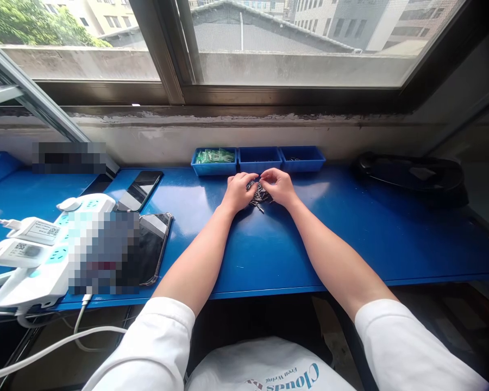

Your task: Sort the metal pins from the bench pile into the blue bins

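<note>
A small heap of dark metal pieces, which look like screws (261, 196), lies on the blue tabletop between my hands. My left hand (239, 191) curls around the heap's left side, its fingers bent and pressed together at the far edge. On the other side my right hand (280, 187) is pinched, thumb and fingertips close to the left fingertips above the heap. Whatever sits in either set of fingertips is too small to make out. Just beyond the hands stand a blue bin with green packets (215, 156), a middle blue bin (259, 167) and a right blue bin (302, 165) holding a few small dark pieces.
A phone (140, 190) and a larger device (157, 244) lie at the left. Beside them is a white power strip (44, 282) with plugs and cables. A black bag (411, 176) rests at the right. The window ledge (155, 136) borders the blue table (264, 266) behind.
</note>
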A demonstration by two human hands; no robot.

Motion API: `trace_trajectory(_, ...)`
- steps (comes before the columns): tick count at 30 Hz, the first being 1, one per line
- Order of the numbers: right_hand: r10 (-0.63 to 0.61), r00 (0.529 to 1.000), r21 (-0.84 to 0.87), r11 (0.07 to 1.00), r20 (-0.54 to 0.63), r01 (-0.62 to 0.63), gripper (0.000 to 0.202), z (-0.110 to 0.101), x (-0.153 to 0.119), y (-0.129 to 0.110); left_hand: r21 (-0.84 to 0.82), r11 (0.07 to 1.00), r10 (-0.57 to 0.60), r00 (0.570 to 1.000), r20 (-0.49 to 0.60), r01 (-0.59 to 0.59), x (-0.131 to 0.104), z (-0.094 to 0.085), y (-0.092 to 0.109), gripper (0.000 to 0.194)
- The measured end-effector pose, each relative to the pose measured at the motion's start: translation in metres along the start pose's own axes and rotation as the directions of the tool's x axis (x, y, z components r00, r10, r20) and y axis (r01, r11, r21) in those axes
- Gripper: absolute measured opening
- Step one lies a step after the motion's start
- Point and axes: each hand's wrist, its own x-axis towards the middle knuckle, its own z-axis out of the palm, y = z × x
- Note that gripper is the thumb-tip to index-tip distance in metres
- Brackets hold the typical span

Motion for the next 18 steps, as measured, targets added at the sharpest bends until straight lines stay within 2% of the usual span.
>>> trace_trajectory(5, 0.073, 0.997, 0.216, 0.973, 0.02, -0.076, 0.034, 0.0023, -0.0011, -0.0079, -0.062, 0.997, 0.05, 0.999, -0.007, -0.05, 0.0009, 0.0001, 0.0019, 0.032)
trace_trajectory(8, 0.126, 0.991, 0.28, 0.951, 0.04, -0.133, 0.049, 0.0027, 0.0, -0.008, -0.075, 0.996, 0.05, 0.999, 0.006, -0.049, 0.0021, 0.0002, 0.0003, 0.029)
trace_trajectory(11, 0.168, 0.986, 0.332, 0.929, 0.012, -0.162, 0.058, 0.0032, 0.0021, -0.0046, -0.088, 0.995, 0.046, 0.999, -0.007, -0.047, 0.0031, 0.0006, -0.0023, 0.024)
trace_trajectory(14, 0.173, 0.985, 0.357, 0.921, -0.022, -0.154, 0.055, 0.0034, 0.0037, -0.0021, -0.086, 0.995, 0.052, 0.998, -0.02, -0.054, 0.0031, 0.0012, -0.0037, 0.021)
trace_trajectory(18, 0.17, 0.984, 0.287, 0.946, -0.054, -0.148, 0.034, 0.0014, 0.0041, -0.0033, -0.063, 0.998, 0.007, 0.998, -0.055, -0.01, 0.0024, 0.0, -0.0034, 0.021)
